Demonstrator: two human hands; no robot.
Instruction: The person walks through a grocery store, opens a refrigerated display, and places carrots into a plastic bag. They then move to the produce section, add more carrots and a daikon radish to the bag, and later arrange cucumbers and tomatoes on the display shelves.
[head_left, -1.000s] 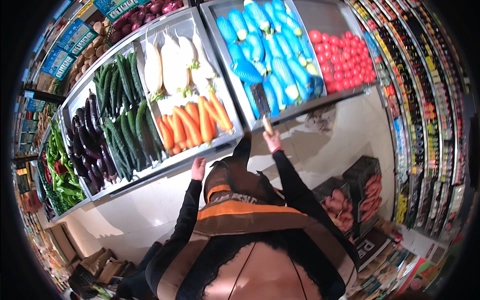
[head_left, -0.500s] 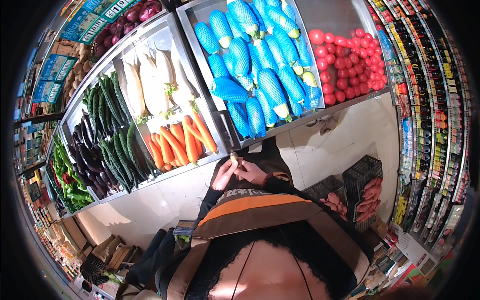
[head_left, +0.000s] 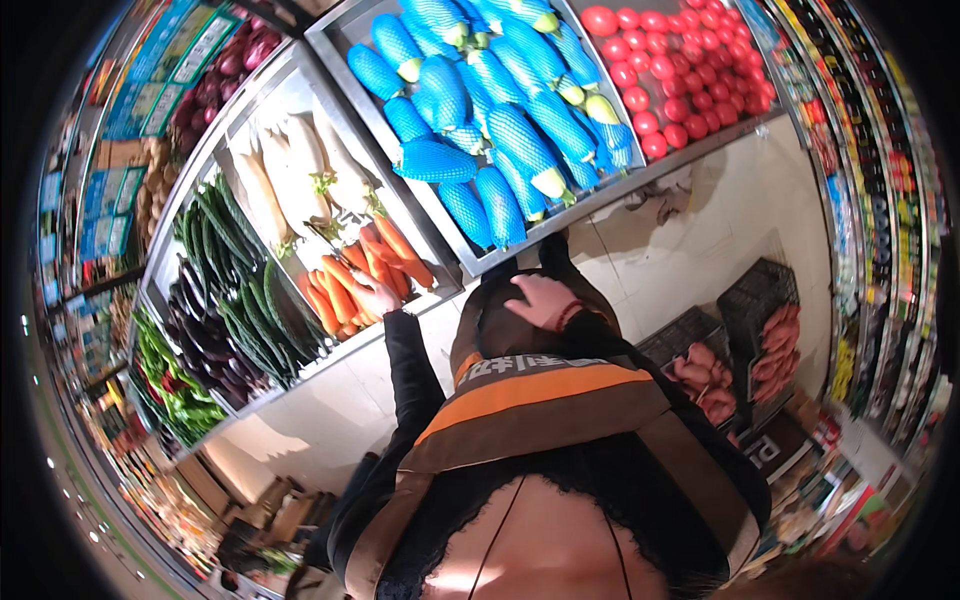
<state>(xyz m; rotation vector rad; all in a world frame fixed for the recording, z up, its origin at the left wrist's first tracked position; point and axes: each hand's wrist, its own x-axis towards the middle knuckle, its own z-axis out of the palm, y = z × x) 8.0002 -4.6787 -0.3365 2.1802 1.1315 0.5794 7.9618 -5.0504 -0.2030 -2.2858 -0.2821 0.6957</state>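
Note:
My left hand (head_left: 376, 296) reaches to the front of the carrot section. Its fingers look stretched out over the orange carrots (head_left: 335, 290), touching or just above them; the fingertips blend with the carrots. In front of my apron my right hand (head_left: 545, 302) hangs open, fingers apart and nothing in it. White radishes (head_left: 297, 165) lie behind the carrots, leafy ends toward me. Left of the carrots are dark green cucumbers (head_left: 255, 315), then purple eggplants (head_left: 200, 325).
Pale green vegetables in blue foam nets (head_left: 520, 150) fill the middle tray, beside red tomatoes (head_left: 690, 85). Leafy greens (head_left: 175, 385) lie far left. Black crates (head_left: 755, 300) with reddish sweet potatoes (head_left: 775, 350) stand on the floor at right, near packed shelves (head_left: 870, 240).
My hands were together at my waist and have parted. The left has moved left to the carrots; the right has moved right and opened. The view has shifted and turned slightly.

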